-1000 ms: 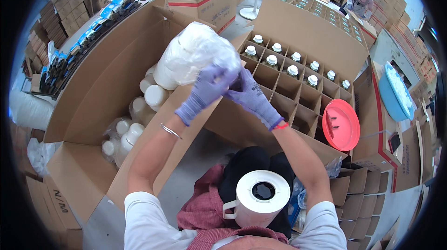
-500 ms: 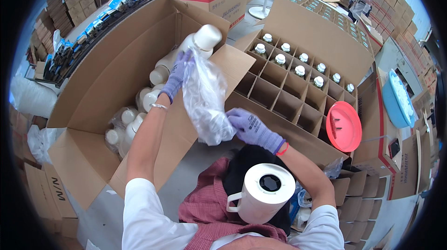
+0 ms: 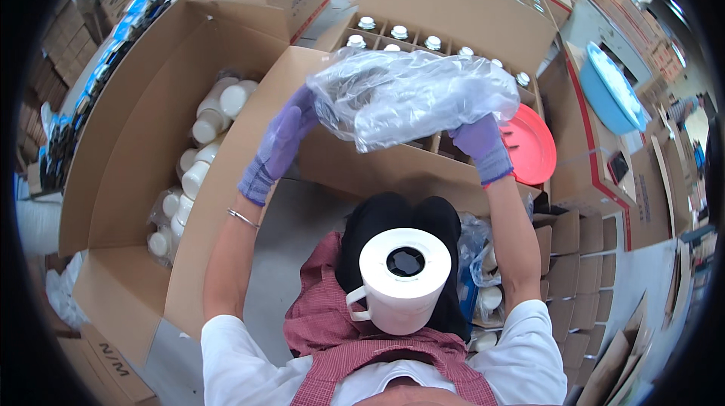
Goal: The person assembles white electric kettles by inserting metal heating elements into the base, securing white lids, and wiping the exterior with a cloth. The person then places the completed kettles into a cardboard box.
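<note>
A crumpled clear plastic bag (image 3: 415, 96) is held up and stretched between my hands, in front of the bottle carton. My left hand (image 3: 285, 138) closes on its left end, with the fingertips partly hidden by the plastic. My right hand (image 3: 482, 145) grips the lower right part of the bag; its fingers are partly covered too. Both hands wear purple gloves. On my lap stands a white jug (image 3: 404, 285) with a side handle and a dark round opening on top. White-capped glass bottles (image 3: 433, 43) stand in the carton's dividers, partly hidden by the bag.
At left, an open cardboard box (image 3: 121, 142) holds bagged white cylindrical pieces (image 3: 195, 179). Beside the right hand lies a red plastic dish (image 3: 532, 153). A blue basin (image 3: 608, 96) of white items and a phone (image 3: 618, 168) rest on a carton. Cardboard dividers (image 3: 570, 277) stand at lower right.
My left hand has come away from the white pieces in the box. The bag, hanging down before, is now raised and spread sideways between both hands. The view has shifted to the right.
</note>
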{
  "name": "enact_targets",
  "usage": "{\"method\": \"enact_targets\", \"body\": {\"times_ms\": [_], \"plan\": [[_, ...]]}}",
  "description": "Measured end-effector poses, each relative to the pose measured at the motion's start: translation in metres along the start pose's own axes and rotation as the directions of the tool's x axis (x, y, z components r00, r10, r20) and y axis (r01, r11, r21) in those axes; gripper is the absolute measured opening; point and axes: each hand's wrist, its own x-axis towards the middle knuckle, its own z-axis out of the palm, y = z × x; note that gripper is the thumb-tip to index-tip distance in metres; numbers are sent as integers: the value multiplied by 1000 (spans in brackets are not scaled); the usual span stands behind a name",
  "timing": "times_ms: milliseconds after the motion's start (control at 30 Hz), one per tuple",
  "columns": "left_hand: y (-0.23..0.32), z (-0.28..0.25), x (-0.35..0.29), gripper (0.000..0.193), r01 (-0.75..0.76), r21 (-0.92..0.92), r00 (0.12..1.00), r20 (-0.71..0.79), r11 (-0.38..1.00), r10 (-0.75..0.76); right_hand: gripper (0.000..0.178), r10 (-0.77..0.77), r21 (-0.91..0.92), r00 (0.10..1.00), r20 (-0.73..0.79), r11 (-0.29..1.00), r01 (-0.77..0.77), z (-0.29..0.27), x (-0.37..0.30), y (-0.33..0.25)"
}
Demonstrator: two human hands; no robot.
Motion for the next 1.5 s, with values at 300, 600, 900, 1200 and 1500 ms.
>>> {"method": "enact_targets", "body": {"times_ms": [300,600,900,1200,1500], "plan": [[-38,65,29,38,-26,-396,944,-312,918,-108,58,152,421,742,653,742,-522,-16,-66,23],[-98,154,-20,48,-479,621,873,263,620,411,52,272,793,945,-179,609,-25,-75,-83,-85],[-93,98,-125,33,-109,693,979,198,712,-43,30,697,742,714,57,449,-498,-8,-205,-97],[-119,111,-356,61,161,730,976,-217,664,3,33,187,700,980,-74,709,-82,-77,-342,-217],[-70,162,-206,49,-250,941,963,217,229,159,77,518,831,854,-49,496,-253,-108,-346,-230]]}}
